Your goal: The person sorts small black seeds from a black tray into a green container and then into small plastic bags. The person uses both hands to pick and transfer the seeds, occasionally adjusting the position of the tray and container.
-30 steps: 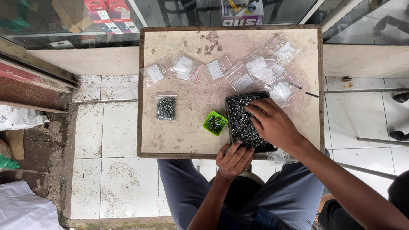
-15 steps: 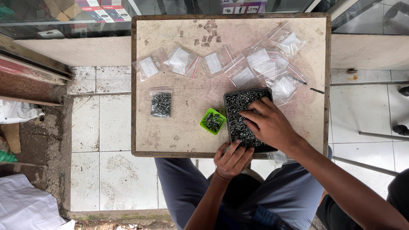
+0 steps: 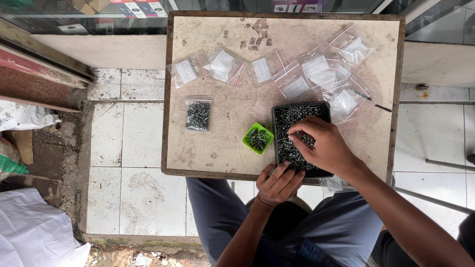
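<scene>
Black screw tray [image 3: 297, 118] under right hand [image 3: 321, 148], left hand [image 3: 279, 184] at its near edge.

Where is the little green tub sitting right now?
The green tub sits on the table near its front edge, just left of the black tray of screws, with a small bag of screws further left.

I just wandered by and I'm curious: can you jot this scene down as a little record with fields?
Surface: small worn table
Right hand: fingers picking in the black tray of screws
Left hand: cupped at the table's near edge, below the tray
Beside tray: green cup holding a few screws
Filled bag: left of cup
Other clear bags: along far side
</scene>
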